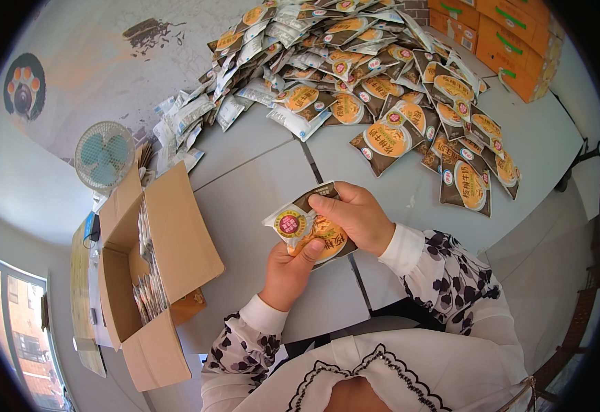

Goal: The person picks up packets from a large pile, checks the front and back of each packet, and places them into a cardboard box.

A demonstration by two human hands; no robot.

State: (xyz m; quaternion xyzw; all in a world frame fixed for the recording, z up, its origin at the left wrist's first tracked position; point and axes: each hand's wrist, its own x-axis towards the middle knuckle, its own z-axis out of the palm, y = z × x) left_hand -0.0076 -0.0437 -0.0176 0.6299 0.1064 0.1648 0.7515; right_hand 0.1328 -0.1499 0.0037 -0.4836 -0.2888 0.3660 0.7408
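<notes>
Between both hands is a brown, white and orange printed plastic pouch (pixel 295 222), held above the grey table in front of my body. My left hand (pixel 292 265) grips its lower edge, with the thumb pressed on the front. From the upper right, my right hand (pixel 354 213) holds the other side, its thumb across the dark corner. The pouch's film looks creased between the two thumbs. Its back is hidden, and so are most of my fingers. Beyond the hands rises a large heap of similar pouches (pixel 349 67), some showing their silvery-white backs.
An open cardboard box (pixel 186 232) stands at left, flaps spread, with a row of pouches (pixel 150 293) inside. Behind it is a small fan (pixel 105 156). Orange cartons with green handles (pixel 511 46) are stacked at the far right. The grey table (pixel 258 180) has dark seams.
</notes>
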